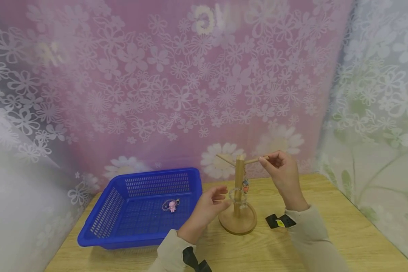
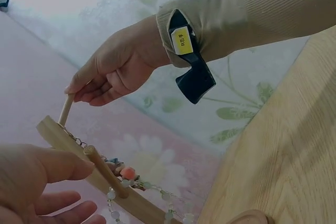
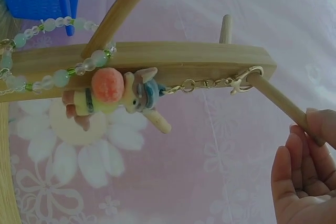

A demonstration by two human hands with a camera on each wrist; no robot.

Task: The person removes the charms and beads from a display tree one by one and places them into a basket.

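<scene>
A wooden jewelry stand (image 1: 239, 173) with a round base stands upright on the table. My right hand (image 1: 285, 177) pinches the outer end of its upper right peg (image 3: 283, 103) between thumb and fingers. From the inner part of that peg hangs a keychain (image 1: 246, 186) by its gold clasp; its small figure (image 3: 107, 85) has a blue cap and an orange-pink ball. A bracelet of clear and pale green beads (image 3: 47, 83) hangs on a lower peg (image 2: 105, 169). My left hand (image 1: 209, 206), fingers loosely spread and holding nothing, is beside the post at the bracelet's height.
Left of the stand sits a blue plastic basket (image 1: 139, 240) with slotted walls. Inside it lies a beaded chain with a pink charm (image 1: 172, 206). The wood-grain table (image 1: 272, 249) meets flowered curtains (image 1: 190, 94) at the back and sides.
</scene>
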